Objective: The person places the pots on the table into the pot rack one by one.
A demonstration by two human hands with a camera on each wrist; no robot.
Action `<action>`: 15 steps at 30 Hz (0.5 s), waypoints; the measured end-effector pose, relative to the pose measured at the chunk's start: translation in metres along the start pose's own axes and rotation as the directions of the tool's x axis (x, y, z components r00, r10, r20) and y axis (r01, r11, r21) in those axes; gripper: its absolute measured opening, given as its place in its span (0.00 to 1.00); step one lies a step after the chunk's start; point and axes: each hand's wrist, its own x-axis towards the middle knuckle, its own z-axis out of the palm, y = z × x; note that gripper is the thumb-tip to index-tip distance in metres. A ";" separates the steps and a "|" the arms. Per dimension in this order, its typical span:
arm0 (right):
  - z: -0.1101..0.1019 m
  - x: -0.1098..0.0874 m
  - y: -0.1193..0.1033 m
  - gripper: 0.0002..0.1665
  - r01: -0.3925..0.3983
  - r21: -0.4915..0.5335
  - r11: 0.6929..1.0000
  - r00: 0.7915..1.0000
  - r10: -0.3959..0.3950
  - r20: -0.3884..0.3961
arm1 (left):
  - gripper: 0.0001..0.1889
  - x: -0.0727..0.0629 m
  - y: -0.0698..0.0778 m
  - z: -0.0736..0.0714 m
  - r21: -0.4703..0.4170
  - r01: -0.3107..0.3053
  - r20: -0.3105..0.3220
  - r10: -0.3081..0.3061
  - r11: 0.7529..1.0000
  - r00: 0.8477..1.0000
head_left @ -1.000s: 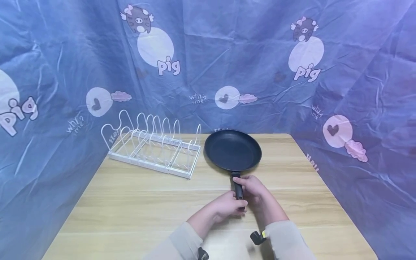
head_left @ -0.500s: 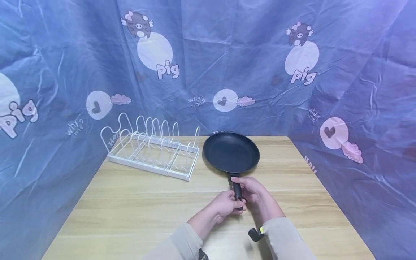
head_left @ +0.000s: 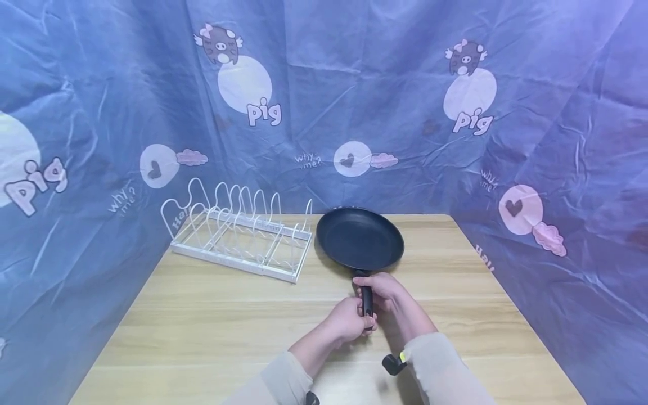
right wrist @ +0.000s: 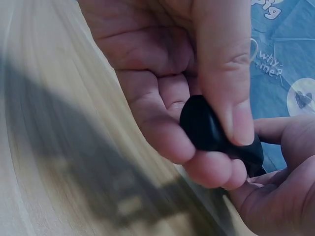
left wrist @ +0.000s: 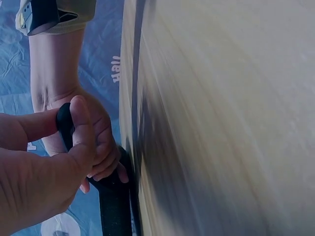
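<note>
A black frying pan [head_left: 360, 239] lies face up near the back of the table, its handle pointing toward me. Whether its base touches the wood, I cannot tell. My right hand [head_left: 388, 293] grips the handle just below the pan, thumb on top and fingers curled underneath, as the right wrist view shows around the black handle [right wrist: 204, 125]. At the handle's end, my left hand [head_left: 346, 320] pinches it between thumb and fingers. In the left wrist view the left hand [left wrist: 44, 177] is in front, partly covering the right hand [left wrist: 101, 132].
A white wire pan rack [head_left: 238, 264] with several upright loops stands left of the pan, close to its rim. Blue printed cloth [head_left: 314, 84] hangs behind and on both sides of the wooden table [head_left: 212, 332].
The handle has swung slightly left at its near end, and both hands have shifted a little left with it. The head view has tilted slightly. Both hands keep their hold.
</note>
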 end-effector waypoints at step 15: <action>0.011 -0.008 -0.010 0.14 0.024 0.028 0.999 0.999 -0.025 0.036 | 0.07 -0.010 -0.001 -0.023 0.526 -0.114 0.001 0.134 0.843 0.991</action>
